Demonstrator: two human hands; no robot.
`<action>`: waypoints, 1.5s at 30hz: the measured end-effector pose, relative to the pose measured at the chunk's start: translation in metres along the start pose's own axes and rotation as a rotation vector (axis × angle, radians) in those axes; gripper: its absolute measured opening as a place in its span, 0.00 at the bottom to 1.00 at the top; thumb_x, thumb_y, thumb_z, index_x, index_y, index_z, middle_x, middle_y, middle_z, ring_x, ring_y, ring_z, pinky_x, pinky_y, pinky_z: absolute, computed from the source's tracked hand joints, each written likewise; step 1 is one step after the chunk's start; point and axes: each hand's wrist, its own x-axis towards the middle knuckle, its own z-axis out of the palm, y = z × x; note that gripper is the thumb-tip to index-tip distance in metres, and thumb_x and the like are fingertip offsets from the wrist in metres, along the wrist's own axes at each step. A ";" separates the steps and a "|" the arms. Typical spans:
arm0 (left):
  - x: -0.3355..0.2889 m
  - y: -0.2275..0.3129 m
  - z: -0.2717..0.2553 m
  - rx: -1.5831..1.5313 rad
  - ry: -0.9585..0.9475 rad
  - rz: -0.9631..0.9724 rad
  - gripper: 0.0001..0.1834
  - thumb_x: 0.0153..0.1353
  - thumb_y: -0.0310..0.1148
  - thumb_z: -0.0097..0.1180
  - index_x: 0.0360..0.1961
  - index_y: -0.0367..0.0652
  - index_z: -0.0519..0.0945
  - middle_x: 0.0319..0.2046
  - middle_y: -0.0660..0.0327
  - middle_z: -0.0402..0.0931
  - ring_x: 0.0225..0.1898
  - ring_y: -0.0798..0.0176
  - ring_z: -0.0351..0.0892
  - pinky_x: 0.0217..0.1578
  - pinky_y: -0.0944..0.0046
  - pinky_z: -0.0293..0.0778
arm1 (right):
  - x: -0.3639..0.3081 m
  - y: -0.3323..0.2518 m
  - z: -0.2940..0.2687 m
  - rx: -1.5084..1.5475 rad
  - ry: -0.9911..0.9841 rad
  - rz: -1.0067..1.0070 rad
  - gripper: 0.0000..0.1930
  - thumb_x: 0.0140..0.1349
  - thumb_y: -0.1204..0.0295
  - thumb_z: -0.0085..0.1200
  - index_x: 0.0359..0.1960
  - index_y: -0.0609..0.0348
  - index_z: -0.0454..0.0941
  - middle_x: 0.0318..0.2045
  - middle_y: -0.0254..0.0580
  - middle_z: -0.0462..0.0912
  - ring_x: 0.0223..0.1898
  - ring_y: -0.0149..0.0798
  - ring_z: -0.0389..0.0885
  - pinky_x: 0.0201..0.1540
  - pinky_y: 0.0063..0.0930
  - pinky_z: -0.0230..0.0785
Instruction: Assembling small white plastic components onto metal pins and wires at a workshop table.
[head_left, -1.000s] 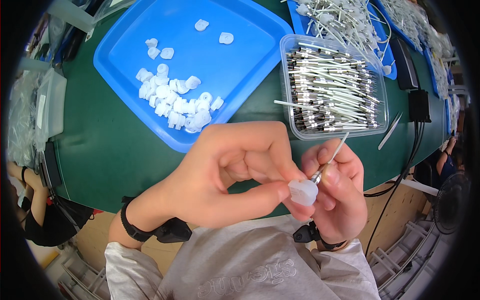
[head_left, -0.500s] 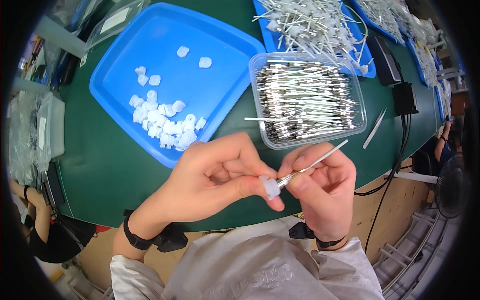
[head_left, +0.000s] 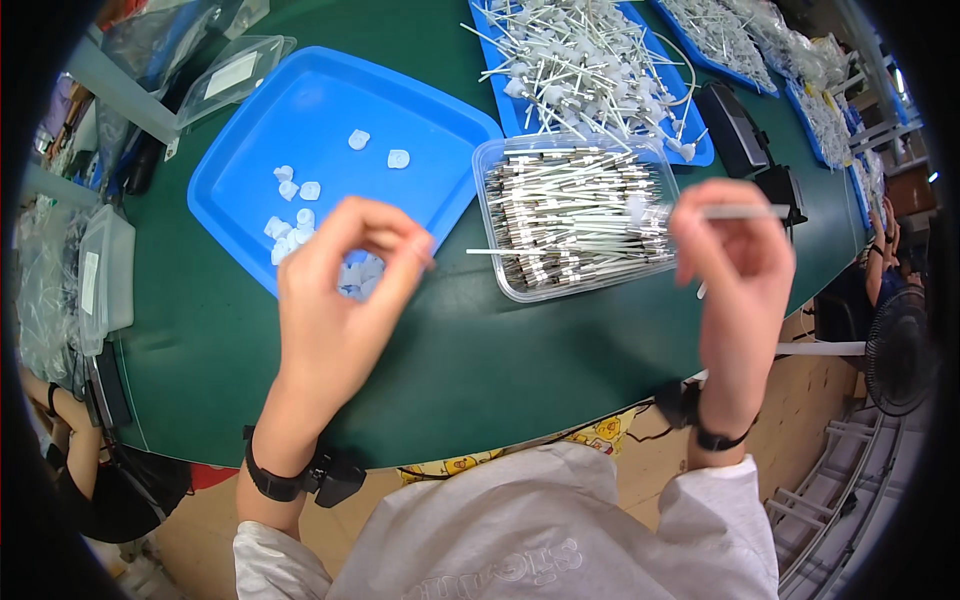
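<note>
My right hand (head_left: 738,250) is closed on a thin rod with a white tube (head_left: 745,211), held nearly level past the right side of the clear box. At its left end is a whitish piece (head_left: 637,208), smeared by motion. My left hand (head_left: 335,290) hovers over the near right part of the blue tray (head_left: 235,140), with thumb and fingertips drawn together and nothing visible in them. Small white plastic caps (head_left: 290,238) lie in that tray, some hidden behind my left hand. The clear plastic box (head_left: 520,291) holds many metal-and-white rods (head_left: 570,225).
Behind the box stands another blue tray (head_left: 700,152), heaped with capped rods (head_left: 590,65). Black devices (head_left: 735,130) with cables sit at the right. Clear containers (head_left: 105,265) line the left side. Another person's arm (head_left: 75,420) shows at the far left.
My hands have drawn apart. The left has let go of the white cap and moved left over the tray; the right has carried the rod away to the right and farther up.
</note>
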 end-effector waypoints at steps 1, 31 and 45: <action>0.004 -0.003 -0.001 0.214 0.070 0.032 0.10 0.48 0.24 0.54 0.34 0.35 0.72 0.26 0.59 0.74 0.29 0.64 0.72 0.34 0.67 0.67 | 0.014 0.002 -0.009 -0.103 0.048 -0.040 0.06 0.52 0.79 0.52 0.33 0.65 0.73 0.28 0.34 0.76 0.26 0.20 0.70 0.27 0.11 0.60; -0.001 -0.001 -0.005 -0.545 0.023 -0.082 0.08 0.53 0.22 0.49 0.35 0.34 0.74 0.34 0.57 0.71 0.31 0.66 0.72 0.36 0.68 0.68 | 0.007 -0.017 -0.018 -0.651 -0.230 -0.195 0.07 0.49 0.86 0.47 0.31 0.70 0.71 0.28 0.43 0.70 0.30 0.36 0.72 0.34 0.23 0.64; -0.017 0.013 0.008 -1.180 -0.468 -0.296 0.15 0.50 0.22 0.53 0.40 0.28 0.72 0.39 0.44 0.70 0.32 0.54 0.77 0.36 0.59 0.75 | -0.046 -0.011 0.046 0.498 -0.043 0.131 0.14 0.52 0.72 0.55 0.32 0.60 0.60 0.26 0.40 0.71 0.25 0.39 0.77 0.29 0.33 0.73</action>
